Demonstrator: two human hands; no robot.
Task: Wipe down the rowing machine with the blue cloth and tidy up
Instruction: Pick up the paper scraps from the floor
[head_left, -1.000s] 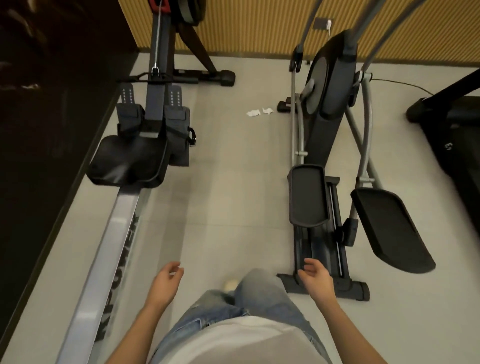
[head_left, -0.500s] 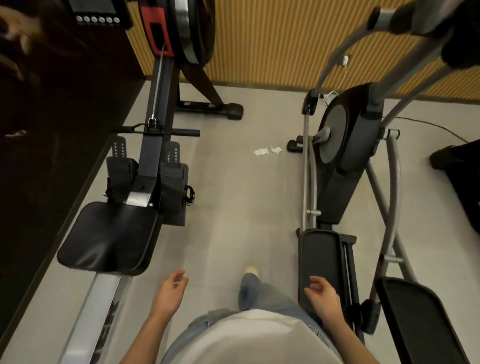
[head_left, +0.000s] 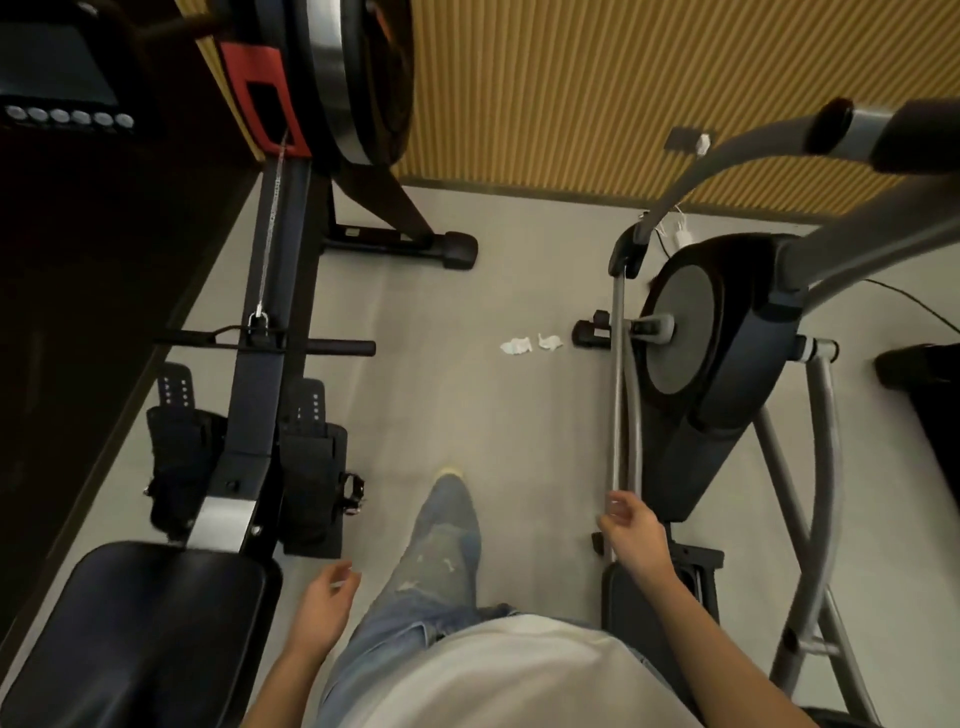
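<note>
The rowing machine (head_left: 270, 364) runs along my left side, with its black seat (head_left: 150, 618) at the lower left, its footrests (head_left: 306, 462), its pull handle (head_left: 270, 343) and its flywheel (head_left: 353, 78) at the top. My left hand (head_left: 324, 605) hangs open beside the seat, holding nothing. My right hand (head_left: 631, 532) is open too, close to a grey bar of the elliptical trainer (head_left: 717, 353). Two crumpled white tissues (head_left: 530, 344) lie on the floor ahead. No blue cloth is in view.
The elliptical trainer stands on my right, its pedal (head_left: 649, 592) under my right arm. A dark wall (head_left: 78, 312) borders the rower on the left. A ribbed yellow wall (head_left: 623, 78) closes the far end. My jeans-clad leg (head_left: 447, 545) steps along the grey floor aisle between the machines.
I have walked forward along the aisle; the rower's seat and the elliptical have slid down and nearer in view. Both hands stay open and swing slightly with the step.
</note>
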